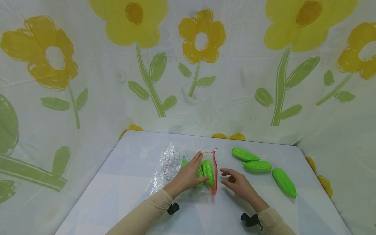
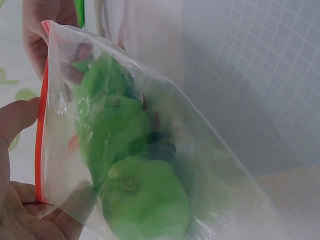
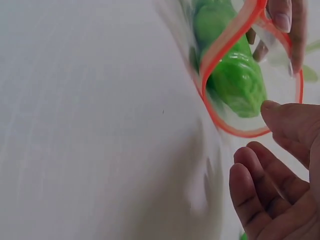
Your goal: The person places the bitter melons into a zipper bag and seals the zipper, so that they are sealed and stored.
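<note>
A clear zip bag (image 1: 168, 166) with a red zip edge lies on the table, its mouth facing right. Several bright green ridged gourds (image 1: 208, 171) are inside it, seen through the plastic in the left wrist view. My left hand (image 1: 189, 174) holds the bag by its mouth, thumb and fingers spread along the red rim (image 2: 42, 145). Just right of the mouth is my right hand (image 1: 238, 184), fingers loosely bent and holding nothing. In the right wrist view, its thumb is close to the red rim (image 3: 240, 133); I cannot tell whether they touch.
Outside the bag, on the right side of the table (image 1: 123, 182), lie three more green gourds: one at the back (image 1: 244, 154), one in front of it (image 1: 258, 166), one further right (image 1: 284, 182). A flower-printed curtain (image 1: 229, 81) surrounds the table.
</note>
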Available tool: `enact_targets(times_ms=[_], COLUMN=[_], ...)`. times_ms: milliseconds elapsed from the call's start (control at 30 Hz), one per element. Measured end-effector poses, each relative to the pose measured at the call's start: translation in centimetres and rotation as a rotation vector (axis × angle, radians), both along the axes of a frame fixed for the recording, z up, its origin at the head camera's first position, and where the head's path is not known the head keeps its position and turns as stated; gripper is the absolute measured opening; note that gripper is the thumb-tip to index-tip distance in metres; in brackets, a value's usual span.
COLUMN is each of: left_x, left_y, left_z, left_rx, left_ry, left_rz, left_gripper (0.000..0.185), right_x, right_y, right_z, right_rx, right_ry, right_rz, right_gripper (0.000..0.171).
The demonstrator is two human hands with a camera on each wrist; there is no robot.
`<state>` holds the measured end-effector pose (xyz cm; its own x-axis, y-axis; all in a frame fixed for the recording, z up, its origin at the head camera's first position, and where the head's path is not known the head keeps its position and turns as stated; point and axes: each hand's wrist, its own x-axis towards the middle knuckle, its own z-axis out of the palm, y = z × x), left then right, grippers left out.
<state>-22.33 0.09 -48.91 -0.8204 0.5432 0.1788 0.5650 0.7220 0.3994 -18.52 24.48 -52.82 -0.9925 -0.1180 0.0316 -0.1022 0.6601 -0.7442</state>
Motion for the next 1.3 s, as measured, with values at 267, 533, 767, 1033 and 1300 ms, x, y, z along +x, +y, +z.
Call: enact_targets(times_ms=[267, 533, 767, 1033, 1300], left_x=[0.1, 0.0, 0.0, 0.0, 0.0], left_y=[0.0, 0.0, -0.1, -0.1, 0.0], left_z=[0.0, -0.1, 0.0, 0.1, -0.2], left_rx=[-0.016, -0.018, -0.015, -0.017, -0.004], left_ry=[0.014, 0.011, 0.019, 0.015, 0.003], left_rz=[0.002, 0.007, 0.004, 0.002, 0.002], left_gripper=[0.095, 0.095, 0.096, 0.096, 0.096], right_x=[0.6, 1.2, 1.7, 2.2, 2.9], right_y=[1.5, 3.3, 5.5, 7.7, 9.8], right_z=[0.4, 0.7, 0.8, 1.0, 0.9], right_rx=[0.004, 0.041, 0.057, 0.077, 0.053], right_ry=[-0.01, 0.008, 0.029, 0.059, 0.061], right_rz=[-0.032, -0.053, -0.066, -0.075, -0.096], right_gripper=[0.045, 0.044, 0.044, 0.043, 0.043])
